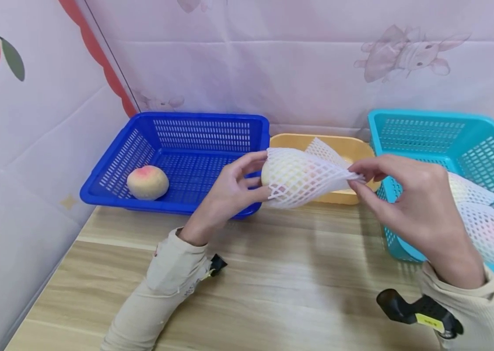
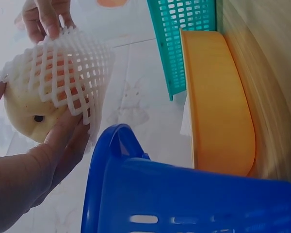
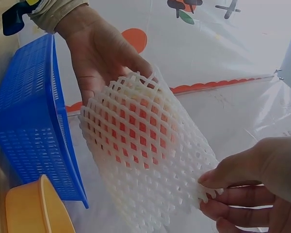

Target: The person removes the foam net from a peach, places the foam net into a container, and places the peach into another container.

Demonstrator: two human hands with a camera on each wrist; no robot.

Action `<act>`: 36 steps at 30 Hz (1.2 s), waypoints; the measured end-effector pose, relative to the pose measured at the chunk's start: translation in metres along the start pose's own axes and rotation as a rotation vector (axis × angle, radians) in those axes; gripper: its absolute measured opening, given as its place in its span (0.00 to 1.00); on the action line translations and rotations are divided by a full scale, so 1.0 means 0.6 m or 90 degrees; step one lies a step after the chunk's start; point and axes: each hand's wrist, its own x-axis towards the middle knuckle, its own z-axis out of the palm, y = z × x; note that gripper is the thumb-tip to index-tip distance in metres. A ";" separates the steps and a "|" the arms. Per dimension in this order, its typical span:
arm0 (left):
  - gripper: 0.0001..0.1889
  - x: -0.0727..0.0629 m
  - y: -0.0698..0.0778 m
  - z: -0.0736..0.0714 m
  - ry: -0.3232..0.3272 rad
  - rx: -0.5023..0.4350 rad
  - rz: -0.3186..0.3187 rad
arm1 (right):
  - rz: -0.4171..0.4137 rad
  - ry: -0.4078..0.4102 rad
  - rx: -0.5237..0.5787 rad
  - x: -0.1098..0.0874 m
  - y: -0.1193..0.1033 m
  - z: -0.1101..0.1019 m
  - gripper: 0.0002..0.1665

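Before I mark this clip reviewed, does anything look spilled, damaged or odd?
Nothing looks spilled. One oddity: the held peach has a small dark spot against pale skin, on the end its net leaves bare; hole or mark, I can't tell.

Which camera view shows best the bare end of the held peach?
The left wrist view: the bare end of the peach faces that camera, showing its dark spot. The head view shows only a pale edge beside the left hand; the right wrist view shows red skin through the foam net, not that end.
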 end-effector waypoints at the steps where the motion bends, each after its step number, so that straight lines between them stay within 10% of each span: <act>1: 0.34 0.000 0.001 -0.001 0.002 0.004 -0.003 | 0.002 0.002 -0.002 0.000 0.000 0.000 0.17; 36: 0.31 -0.004 0.015 -0.035 0.051 0.053 -0.029 | 0.050 0.024 -0.002 0.002 0.010 -0.004 0.15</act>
